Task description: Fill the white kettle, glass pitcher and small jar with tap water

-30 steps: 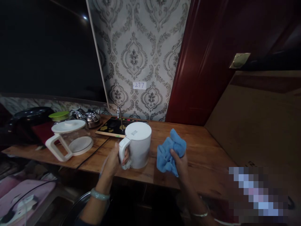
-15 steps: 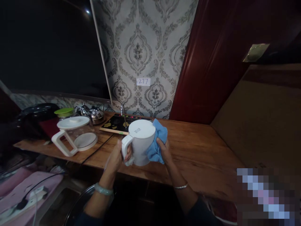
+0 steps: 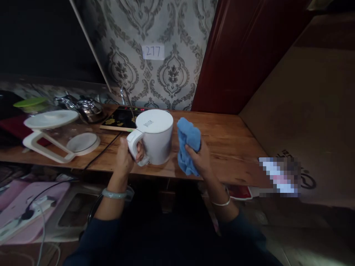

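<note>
A white kettle [image 3: 159,142] with a flat lid stands upright at the front of the wooden counter, or just above it; I cannot tell which. My left hand [image 3: 126,154] is wrapped around its handle, on the kettle's left side. To the right, my right hand [image 3: 200,157] grips a crumpled blue cloth [image 3: 188,142]. A narrow gap separates the cloth from the kettle wall.
On the left of the counter [image 3: 219,144] stands a clear glass jug [image 3: 83,143] with a white handle and lid. Behind are a shiny metal teapot [image 3: 90,109] and a black induction cooker [image 3: 118,117] with a tap. A cardboard box [image 3: 299,103] rises at the right.
My right hand with the blue cloth has come away from the kettle's side. The left hand keeps its hold on the handle. The view has tilted downward and shifted right.
</note>
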Demonstrator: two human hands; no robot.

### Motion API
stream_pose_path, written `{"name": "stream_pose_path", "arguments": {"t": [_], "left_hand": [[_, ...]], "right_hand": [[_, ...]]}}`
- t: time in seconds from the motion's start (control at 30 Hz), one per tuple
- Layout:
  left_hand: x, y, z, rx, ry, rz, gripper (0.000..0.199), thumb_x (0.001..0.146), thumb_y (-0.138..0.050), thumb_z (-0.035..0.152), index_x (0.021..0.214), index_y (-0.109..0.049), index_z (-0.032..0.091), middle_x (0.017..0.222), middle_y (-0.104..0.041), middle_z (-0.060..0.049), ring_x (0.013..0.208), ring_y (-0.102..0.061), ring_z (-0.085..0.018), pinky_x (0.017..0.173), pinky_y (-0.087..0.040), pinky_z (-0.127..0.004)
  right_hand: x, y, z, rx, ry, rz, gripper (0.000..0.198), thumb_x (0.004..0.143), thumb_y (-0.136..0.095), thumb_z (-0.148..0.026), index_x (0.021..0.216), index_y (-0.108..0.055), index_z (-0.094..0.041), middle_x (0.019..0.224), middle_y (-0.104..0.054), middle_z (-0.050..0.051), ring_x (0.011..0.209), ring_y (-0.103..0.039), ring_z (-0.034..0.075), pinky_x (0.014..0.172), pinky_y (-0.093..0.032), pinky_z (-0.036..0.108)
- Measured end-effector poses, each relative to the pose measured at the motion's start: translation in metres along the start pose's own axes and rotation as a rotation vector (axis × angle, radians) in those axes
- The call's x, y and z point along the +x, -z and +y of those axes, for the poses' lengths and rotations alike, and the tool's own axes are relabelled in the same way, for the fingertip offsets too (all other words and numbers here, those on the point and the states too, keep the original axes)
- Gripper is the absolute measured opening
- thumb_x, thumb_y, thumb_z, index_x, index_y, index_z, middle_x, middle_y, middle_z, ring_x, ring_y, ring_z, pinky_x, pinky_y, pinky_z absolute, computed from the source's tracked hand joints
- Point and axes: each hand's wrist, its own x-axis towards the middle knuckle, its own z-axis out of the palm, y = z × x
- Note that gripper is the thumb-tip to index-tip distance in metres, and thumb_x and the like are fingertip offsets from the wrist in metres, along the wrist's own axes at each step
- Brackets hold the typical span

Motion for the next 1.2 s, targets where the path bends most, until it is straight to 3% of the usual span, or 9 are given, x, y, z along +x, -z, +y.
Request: {"name": "stream_pose_path", "arguments": {"t": [0.17,0.27,0.37,0.53,0.7,0.8,0.9,1.03,1.2], "left_hand": [[0.000,0.000,0.000,-0.003,-0.032,-0.016,0.076,0.083,-0.038,0.088,0.056,-0.056,0.019,0.034,-0.040,0.002,0.028,-0.034,-0.009,0.033,-0.028,-0.023],[0.001,0.003,0.000,0.000,-0.016,-0.023,0.076,0.083,-0.039,0.088,0.056,-0.055,0.019,0.034,-0.039,0.002,0.028,-0.034,-0.010,0.034,-0.030,-0.024],[0.001,0.005,0.000,0.013,-0.008,-0.018,0.075,0.081,-0.042,0.089,0.055,-0.054,0.019,0.034,-0.039,0.002,0.028,-0.035,-0.010,0.034,-0.031,-0.024],[0.001,0.004,0.001,0.018,-0.035,-0.030,0.073,0.073,-0.053,0.090,0.056,-0.054,0.019,0.035,-0.040,0.002,0.029,-0.034,-0.010,0.033,-0.030,-0.024],[0.000,0.006,0.000,0.041,-0.060,-0.077,0.073,0.070,-0.055,0.091,0.058,-0.056,0.018,0.036,-0.042,0.003,0.030,-0.034,-0.009,0.033,-0.031,-0.023],[-0.002,0.008,-0.004,0.040,-0.066,-0.065,0.072,0.074,-0.051,0.090,0.061,-0.056,0.019,0.037,-0.042,0.003,0.031,-0.035,-0.010,0.035,-0.031,-0.023],[-0.003,0.012,-0.009,0.038,-0.051,-0.037,0.071,0.077,-0.048,0.089,0.062,-0.055,0.019,0.038,-0.042,0.004,0.032,-0.034,-0.010,0.036,-0.030,-0.023],[-0.005,0.015,-0.012,0.036,-0.028,-0.046,0.071,0.078,-0.046,0.089,0.063,-0.054,0.020,0.039,-0.042,0.004,0.033,-0.033,-0.009,0.038,-0.029,-0.023],[-0.009,0.013,-0.010,0.066,-0.039,-0.028,0.072,0.078,-0.044,0.089,0.063,-0.055,0.019,0.039,-0.042,0.004,0.034,-0.033,-0.009,0.039,-0.029,-0.023]], "right_hand": [[-0.062,-0.017,0.000,-0.480,0.151,-0.476,0.062,0.083,-0.067,-0.033,0.142,-0.056,-0.018,0.136,-0.063,0.017,0.130,-0.049,0.038,0.105,-0.039,0.056],[-0.079,-0.023,0.007,-0.576,0.173,-0.579,0.066,0.085,-0.067,-0.032,0.148,-0.051,-0.019,0.141,-0.061,0.016,0.135,-0.044,0.038,0.105,-0.036,0.055],[-0.075,-0.011,0.014,-0.571,0.168,-0.571,0.063,0.085,-0.066,-0.031,0.145,-0.054,-0.021,0.135,-0.065,0.014,0.127,-0.050,0.036,0.101,-0.039,0.050],[-0.062,0.034,0.039,-0.611,0.114,-0.483,0.061,0.080,-0.063,-0.026,0.141,-0.059,-0.018,0.125,-0.069,0.014,0.117,-0.055,0.035,0.096,-0.043,0.048],[-0.056,0.078,0.081,-0.552,0.031,-0.274,0.062,0.072,-0.061,-0.028,0.132,-0.066,-0.017,0.118,-0.073,0.014,0.110,-0.062,0.036,0.094,-0.048,0.052],[-0.048,0.087,0.090,-0.391,-0.029,-0.117,0.052,0.068,-0.066,-0.038,0.117,-0.073,-0.021,0.112,-0.076,0.012,0.104,-0.066,0.036,0.093,-0.051,0.053],[-0.037,0.080,0.073,-0.184,-0.153,-0.014,0.051,0.066,-0.070,-0.048,0.108,-0.075,-0.020,0.108,-0.078,0.012,0.100,-0.070,0.036,0.091,-0.053,0.053],[-0.021,0.064,0.020,0.081,-0.274,-0.006,0.057,0.068,-0.073,-0.054,0.109,-0.074,-0.015,0.102,-0.079,0.013,0.090,-0.073,0.034,0.082,-0.058,0.047],[0.013,0.041,-0.054,0.137,0.043,0.033,0.053,0.076,-0.073,-0.050,0.118,-0.071,-0.018,0.107,-0.076,0.010,0.094,-0.070,0.030,0.083,-0.057,0.043]]}}
